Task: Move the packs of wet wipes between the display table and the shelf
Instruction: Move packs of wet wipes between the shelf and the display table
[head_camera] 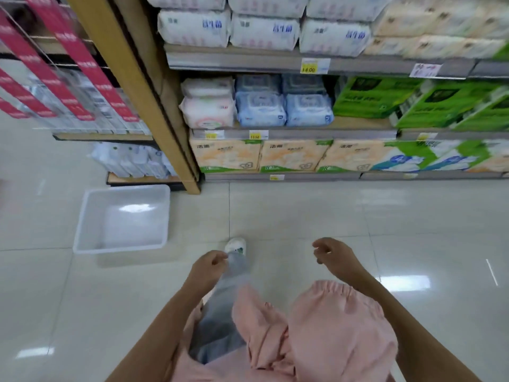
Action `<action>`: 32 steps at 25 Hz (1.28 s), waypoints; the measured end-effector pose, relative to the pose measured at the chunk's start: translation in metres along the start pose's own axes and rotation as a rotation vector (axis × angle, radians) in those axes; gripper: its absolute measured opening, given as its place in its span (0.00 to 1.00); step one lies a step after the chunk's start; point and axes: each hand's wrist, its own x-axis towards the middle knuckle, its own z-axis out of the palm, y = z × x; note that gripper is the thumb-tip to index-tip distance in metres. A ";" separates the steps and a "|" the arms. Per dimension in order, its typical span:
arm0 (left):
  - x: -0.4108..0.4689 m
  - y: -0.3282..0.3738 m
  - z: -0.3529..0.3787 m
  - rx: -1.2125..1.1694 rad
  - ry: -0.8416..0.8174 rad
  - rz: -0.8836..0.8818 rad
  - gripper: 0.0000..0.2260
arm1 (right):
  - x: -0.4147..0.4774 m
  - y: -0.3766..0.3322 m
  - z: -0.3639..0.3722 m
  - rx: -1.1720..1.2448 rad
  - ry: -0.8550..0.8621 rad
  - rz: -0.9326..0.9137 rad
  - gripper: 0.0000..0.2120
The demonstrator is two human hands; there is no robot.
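Fingers loosely curled, empty, on left hand (207, 267) and right hand (335, 253); blue wet wipes packs (260, 109) stacked on shelf (344, 127).

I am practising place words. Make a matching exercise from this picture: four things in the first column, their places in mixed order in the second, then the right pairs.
Things
1. blue wipe packs
2. white tub
3. orange tissue packs
4. green boxes

Places
A. on the floor
B. on the lowest shelf
C. on the middle shelf, right part
D. on the middle shelf, beside the pink packs

Pairs: 1-D, 2-A, 3-B, 4-C
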 end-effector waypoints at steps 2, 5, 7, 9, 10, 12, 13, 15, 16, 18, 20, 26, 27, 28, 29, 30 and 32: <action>0.046 0.046 -0.034 0.015 -0.004 0.022 0.09 | 0.028 -0.009 -0.016 -0.014 -0.017 0.098 0.11; 0.104 0.127 -0.084 0.022 0.003 0.126 0.06 | 0.062 -0.025 -0.041 0.010 -0.012 0.179 0.11; 0.134 0.181 -0.112 0.000 0.053 0.196 0.06 | 0.081 -0.040 -0.062 0.051 0.005 0.196 0.10; 0.150 0.227 -0.129 -0.031 0.098 0.301 0.06 | 0.097 -0.059 -0.083 0.103 0.040 0.177 0.09; 0.156 0.247 -0.135 -0.056 0.115 0.343 0.06 | 0.107 -0.072 -0.096 0.134 0.056 0.133 0.07; 0.158 0.285 -0.144 -0.108 0.144 0.424 0.07 | 0.129 -0.101 -0.125 0.160 0.097 0.013 0.07; 0.156 0.303 -0.146 -0.126 0.158 0.462 0.07 | 0.139 -0.116 -0.141 0.160 0.114 -0.050 0.08; 0.147 0.338 -0.153 -0.177 0.195 0.559 0.08 | 0.157 -0.154 -0.181 0.187 0.136 -0.212 0.10; 0.140 0.356 -0.159 -0.225 0.210 0.613 0.08 | 0.162 -0.174 -0.201 0.228 0.137 -0.284 0.12; 0.126 0.390 -0.177 -0.339 0.241 0.718 0.10 | 0.169 -0.220 -0.246 0.308 0.147 -0.414 0.12; 0.110 0.420 -0.202 -0.395 0.317 0.831 0.11 | 0.166 -0.268 -0.285 0.337 0.193 -0.569 0.12; 0.092 0.486 -0.293 -0.464 0.619 1.055 0.15 | 0.148 -0.398 -0.355 0.531 0.245 -0.972 0.11; 0.095 0.493 -0.308 -0.446 0.654 1.039 0.17 | 0.150 -0.419 -0.362 0.562 0.265 -1.001 0.10; 0.101 0.499 -0.320 -0.418 0.679 1.009 0.19 | 0.152 -0.438 -0.367 0.581 0.293 -1.017 0.09; 0.109 0.503 -0.329 -0.374 0.706 0.974 0.22 | 0.156 -0.457 -0.371 0.577 0.335 -1.022 0.09; 0.118 0.506 -0.335 -0.313 0.728 0.942 0.26 | 0.159 -0.475 -0.373 0.547 0.391 -1.022 0.10; 0.134 0.512 -0.341 -0.183 0.747 0.890 0.32 | 0.168 -0.506 -0.372 0.454 0.520 -1.007 0.13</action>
